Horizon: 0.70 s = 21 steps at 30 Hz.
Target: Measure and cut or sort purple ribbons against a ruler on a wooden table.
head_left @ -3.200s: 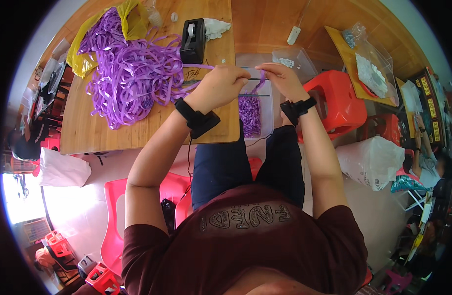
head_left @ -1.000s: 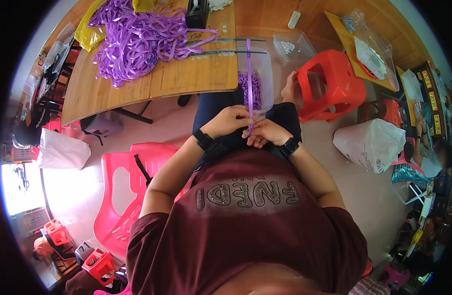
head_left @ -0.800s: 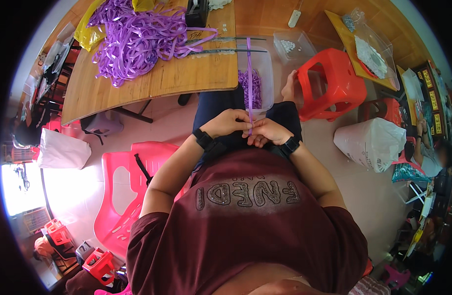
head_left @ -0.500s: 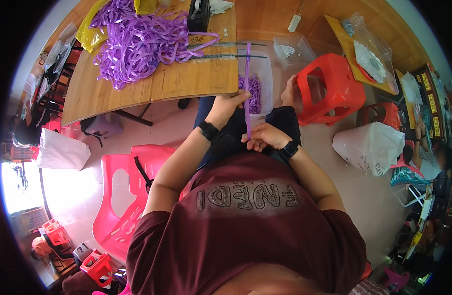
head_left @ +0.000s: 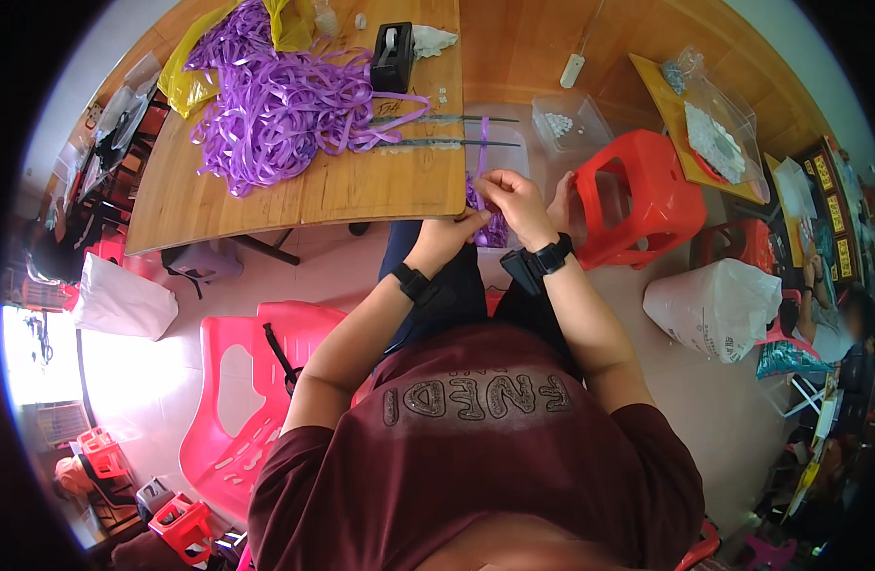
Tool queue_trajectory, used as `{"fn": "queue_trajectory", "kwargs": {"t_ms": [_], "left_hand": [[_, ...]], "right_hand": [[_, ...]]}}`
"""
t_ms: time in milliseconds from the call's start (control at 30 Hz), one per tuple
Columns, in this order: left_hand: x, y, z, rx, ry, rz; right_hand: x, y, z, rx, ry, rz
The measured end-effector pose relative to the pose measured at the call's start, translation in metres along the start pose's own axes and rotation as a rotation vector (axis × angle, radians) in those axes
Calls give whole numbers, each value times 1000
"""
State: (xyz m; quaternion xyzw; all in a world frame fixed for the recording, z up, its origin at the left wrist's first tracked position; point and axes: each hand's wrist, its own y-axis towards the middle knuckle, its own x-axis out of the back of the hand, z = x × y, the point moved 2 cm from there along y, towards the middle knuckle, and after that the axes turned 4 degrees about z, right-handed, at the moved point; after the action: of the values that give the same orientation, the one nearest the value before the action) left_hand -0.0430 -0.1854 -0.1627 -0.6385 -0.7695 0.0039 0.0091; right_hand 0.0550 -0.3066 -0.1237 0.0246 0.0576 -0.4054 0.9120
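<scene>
Both hands now raised from lap; right hand (head_left: 510, 197) & left hand (head_left: 449, 235) pinch purple ribbon (head_left: 481, 143); a hard tug could slip it.

A wooden surface (head_left: 295, 195) is set on a pale pinkish floor (head_left: 171, 362). A pink plastic chair (head_left: 252, 381) is seen at the left, a red plastic stool (head_left: 637, 195) at the right, and bright light is cast across the floor at the left.
</scene>
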Motion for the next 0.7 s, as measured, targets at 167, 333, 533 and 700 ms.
{"fn": "queue_trajectory", "kwargs": {"t_ms": [167, 333, 533, 700], "left_hand": [[-6, -7, -12, 69, 62, 45], [-7, -17, -16, 161, 82, 120], [-3, -22, -20, 183, -21, 151], [-5, -27, -32, 215, -172, 194]], "right_hand": [[8, 20, -7, -70, 192, -51], [7, 28, -7, -115, 336, -35], [0, 27, 1, -65, 314, -57], [6, 32, 1, -125, 309, -3]]}}
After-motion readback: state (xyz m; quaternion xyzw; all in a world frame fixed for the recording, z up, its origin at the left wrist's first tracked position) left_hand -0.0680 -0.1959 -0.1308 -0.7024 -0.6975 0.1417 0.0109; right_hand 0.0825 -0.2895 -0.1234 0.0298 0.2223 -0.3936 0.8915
